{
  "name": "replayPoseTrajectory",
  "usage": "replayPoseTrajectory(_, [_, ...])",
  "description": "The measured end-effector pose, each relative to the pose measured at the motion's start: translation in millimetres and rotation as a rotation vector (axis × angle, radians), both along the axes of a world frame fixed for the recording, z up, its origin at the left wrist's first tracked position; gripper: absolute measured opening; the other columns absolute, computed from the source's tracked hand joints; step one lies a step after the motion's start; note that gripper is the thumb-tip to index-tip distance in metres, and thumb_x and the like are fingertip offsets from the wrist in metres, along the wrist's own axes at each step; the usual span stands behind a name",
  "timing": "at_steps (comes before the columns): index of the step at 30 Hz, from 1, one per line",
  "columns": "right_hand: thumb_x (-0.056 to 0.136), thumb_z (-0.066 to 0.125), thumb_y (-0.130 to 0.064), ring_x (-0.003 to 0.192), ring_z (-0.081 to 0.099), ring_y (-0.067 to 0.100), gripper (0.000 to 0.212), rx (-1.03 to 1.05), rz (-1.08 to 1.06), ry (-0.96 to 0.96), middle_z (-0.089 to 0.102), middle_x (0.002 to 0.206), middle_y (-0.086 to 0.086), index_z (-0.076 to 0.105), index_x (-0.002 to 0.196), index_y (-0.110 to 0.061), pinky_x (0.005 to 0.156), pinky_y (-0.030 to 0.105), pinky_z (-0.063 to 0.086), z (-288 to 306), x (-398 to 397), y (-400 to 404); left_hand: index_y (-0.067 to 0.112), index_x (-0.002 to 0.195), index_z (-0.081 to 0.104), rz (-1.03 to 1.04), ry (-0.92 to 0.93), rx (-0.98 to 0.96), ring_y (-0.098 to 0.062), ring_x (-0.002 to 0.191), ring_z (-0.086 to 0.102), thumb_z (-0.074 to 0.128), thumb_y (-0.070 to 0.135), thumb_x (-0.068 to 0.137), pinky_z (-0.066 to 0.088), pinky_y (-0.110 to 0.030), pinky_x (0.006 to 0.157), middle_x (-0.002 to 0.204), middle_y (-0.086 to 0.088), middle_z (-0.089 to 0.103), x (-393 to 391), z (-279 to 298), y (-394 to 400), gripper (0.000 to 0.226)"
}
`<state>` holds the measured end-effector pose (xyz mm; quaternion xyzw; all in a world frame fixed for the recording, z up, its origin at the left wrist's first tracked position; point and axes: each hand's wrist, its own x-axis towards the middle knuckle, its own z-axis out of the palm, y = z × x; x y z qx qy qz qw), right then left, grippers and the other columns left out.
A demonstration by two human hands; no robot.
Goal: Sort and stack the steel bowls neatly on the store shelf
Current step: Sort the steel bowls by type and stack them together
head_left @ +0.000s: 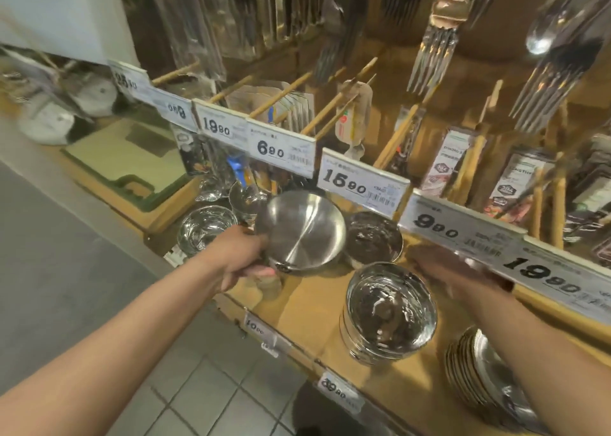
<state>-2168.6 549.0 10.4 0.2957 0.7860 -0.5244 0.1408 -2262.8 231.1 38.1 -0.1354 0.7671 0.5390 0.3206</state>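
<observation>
Bowl (299, 233) in the left hand (243, 253), pinched at its near rim, hangs tilted above the shelf (307, 306) left of the stack (390, 313). Right hand (453, 270), blurred, fingers straight, holds nothing beyond the stack. Sorting is underway; next, I judge, comes nesting it on a matching stack.

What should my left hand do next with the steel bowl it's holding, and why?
Probably lower it onto a stack of matching size. The left hand grips the tilted steel bowl by its rim above the wooden shelf. The dark bowl stack beside it looks closest in size, but blur hides whether it matches.
</observation>
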Motion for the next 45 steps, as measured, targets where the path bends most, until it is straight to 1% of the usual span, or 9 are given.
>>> replayPoseTrajectory(2, [0.106,0.048,-0.014,0.088,0.064,0.037,0.021,-0.007,-0.021,0.005,0.062,0.1,0.034,0.063,0.112,0.0,0.087,0.036,0.053,-6.4,-10.3,-7.3,-0.004,0.119,0.058,0.026,-0.006,0.01,-0.038,0.09,0.075,0.06,0.016,0.1,0.062,-0.047,0.082,0.093,-0.024,0.077,7.4,1.8,-11.2,0.028])
replayPoseTrajectory(5, [0.105,0.049,-0.01,0.097,0.068,0.016,0.021,-0.035,0.01,0.006,0.071,0.103,0.013,0.064,0.117,-0.003,0.079,0.011,0.05,-10.7,-17.6,-16.9,-0.001,0.118,0.059,0.103,-0.017,0.085,-0.033,0.085,0.077,0.066,0.015,0.096,0.064,-0.034,0.068,0.093,-0.02,0.078,18.5,7.4,-20.9,0.028])
replayPoseTrajectory(8, [0.104,0.053,-0.015,0.132,0.05,0.039,0.039,-0.07,-0.06,-0.078,0.055,0.139,0.025,0.053,0.138,0.004,0.111,0.042,0.04,-22.9,-30.0,-17.7,-0.001,0.124,0.058,0.164,-0.03,0.106,-0.033,0.082,0.077,0.063,0.008,0.095,0.063,-0.031,0.064,0.098,-0.021,0.077,26.8,11.2,-28.0,0.031])
replayPoseTrajectory(14, [0.102,0.057,-0.018,0.109,0.06,0.042,0.029,0.054,-0.103,-0.16,0.062,0.123,0.028,0.064,0.115,0.007,0.1,0.038,0.051,-27.7,-34.1,-14.7,-0.005,0.128,0.055,0.205,-0.039,0.124,-0.029,0.066,0.075,0.055,0.0,0.096,0.062,-0.025,0.053,0.1,-0.024,0.075,29.2,15.3,-29.7,0.032])
replayPoseTrajectory(18, [0.102,0.051,-0.007,0.044,0.048,0.02,0.021,-0.039,-0.24,-0.076,0.058,0.063,0.015,0.059,0.084,-0.002,0.027,0.012,0.03,-18.2,-22.3,-6.2,-0.007,0.121,0.057,0.191,-0.018,0.106,-0.032,0.07,0.074,0.055,0.0,0.097,0.062,-0.027,0.053,0.092,-0.026,0.075,23.3,16.3,-24.2,0.026])
replayPoseTrajectory(21, [0.102,0.05,-0.001,0.026,0.046,0.004,0.028,-0.076,-0.318,-0.007,0.052,0.035,-0.002,0.052,0.075,-0.009,0.027,0.012,0.032,-11.3,-9.2,6.1,-0.007,0.112,0.06,0.187,-0.005,0.09,-0.034,0.07,0.074,0.057,0.001,0.096,0.064,-0.031,0.056,0.085,-0.026,0.073,18.6,18.4,-15.9,0.018])
replayPoseTrajectory(26, [0.104,0.051,-0.009,0.045,0.066,0.009,0.014,-0.274,-0.427,0.026,0.069,0.056,0.002,0.059,0.094,-0.014,0.038,0.025,0.055,0.2,15.4,23.7,-0.01,0.106,0.06,0.148,0.007,0.117,-0.034,0.064,0.071,0.057,-0.001,0.096,0.063,-0.032,0.053,0.071,-0.023,0.072,17.4,24.7,2.6,0.014])
replayPoseTrajectory(39, [0.107,0.048,-0.026,0.074,0.065,0.023,0.024,-0.145,-0.469,0.023,0.064,0.112,0.014,0.055,0.123,-0.009,0.048,0.032,0.059,32.8,68.0,41.2,-0.008,0.098,0.056,0.002,0.009,0.217,-0.025,0.055,0.069,0.053,-0.003,0.097,0.06,-0.028,0.046,0.076,-0.022,0.067,21.8,43.9,39.7,0.006])
replayPoseTrajectory(45, [0.107,0.047,-0.025,0.065,0.064,0.022,0.025,-0.115,-0.425,-0.049,0.064,0.093,0.012,0.055,0.117,-0.004,0.048,0.028,0.058,32.8,66.2,35.8,-0.013,0.1,0.055,-0.02,0.027,0.197,-0.027,0.048,0.068,0.051,-0.007,0.095,0.061,-0.032,0.049,0.06,-0.022,0.067,21.1,44.6,42.0,0.009])
